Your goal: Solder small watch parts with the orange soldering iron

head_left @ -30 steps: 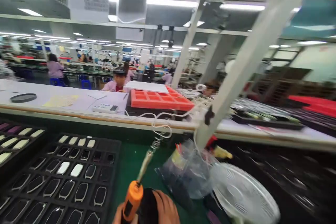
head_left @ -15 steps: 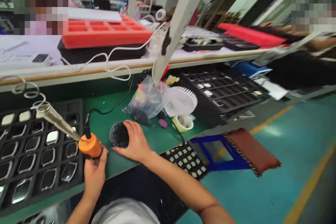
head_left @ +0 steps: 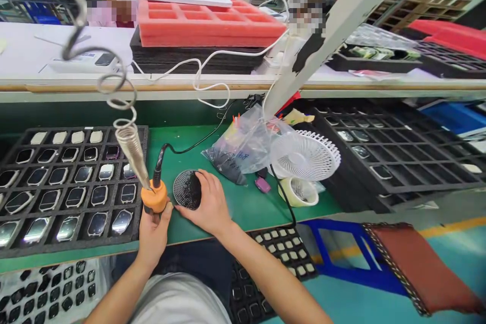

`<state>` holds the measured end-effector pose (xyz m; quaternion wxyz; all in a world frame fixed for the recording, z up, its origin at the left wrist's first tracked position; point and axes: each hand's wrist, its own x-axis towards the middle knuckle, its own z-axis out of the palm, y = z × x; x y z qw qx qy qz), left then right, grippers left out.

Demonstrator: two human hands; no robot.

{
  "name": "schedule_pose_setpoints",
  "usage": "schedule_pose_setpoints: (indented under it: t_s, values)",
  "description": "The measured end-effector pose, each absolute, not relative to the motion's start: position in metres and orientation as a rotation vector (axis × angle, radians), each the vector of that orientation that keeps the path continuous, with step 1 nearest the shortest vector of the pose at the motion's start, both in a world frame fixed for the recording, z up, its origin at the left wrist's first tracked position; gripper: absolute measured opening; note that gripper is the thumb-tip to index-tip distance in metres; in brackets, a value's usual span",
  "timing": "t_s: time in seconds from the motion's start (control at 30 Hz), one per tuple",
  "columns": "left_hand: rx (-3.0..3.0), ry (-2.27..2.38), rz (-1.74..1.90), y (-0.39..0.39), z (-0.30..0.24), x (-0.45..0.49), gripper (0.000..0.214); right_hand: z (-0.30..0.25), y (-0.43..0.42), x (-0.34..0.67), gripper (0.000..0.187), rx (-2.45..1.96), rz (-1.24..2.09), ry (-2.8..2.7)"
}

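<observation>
Grips, fingers closed, with the left hand (head_left: 152,233), an orange tool handle (head_left: 154,197), upright, with a coiled metal sleeve and black cord on top. Clasps, fingers half curled, with the right hand (head_left: 210,207), a round black mesh disc (head_left: 185,188) just beside it on the green mat (head_left: 243,202), near a tray of watch cases (head_left: 68,187).

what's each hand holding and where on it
Left hand grips the orange tool by its lower body; right hand holds the mesh disc by its right edge.
</observation>
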<state>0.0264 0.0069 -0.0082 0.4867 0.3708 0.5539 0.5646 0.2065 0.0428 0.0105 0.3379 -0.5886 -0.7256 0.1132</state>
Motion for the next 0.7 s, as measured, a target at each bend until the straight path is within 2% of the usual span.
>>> schedule_pose_setpoints:
  t_s: [0.27,0.43,0.6,0.7]
  values:
    - [0.868,1.355,1.349,0.006,-0.008,0.026,0.069,0.017,0.055,0.209,0.103,-1.531,0.289,-1.924]
    - [0.874,1.360,1.347,0.007,-0.008,0.026,0.070,0.018,0.063,0.213,0.100,-1.531,0.312,-1.960]
    - [0.902,1.348,1.332,0.007,-0.007,0.026,0.069,0.015,0.064,0.219,0.086,-1.604,0.389,-1.997]
    - [0.909,1.341,1.323,0.006,-0.008,0.025,0.065,0.020,0.065,0.229,0.090,-1.567,0.466,-2.092]
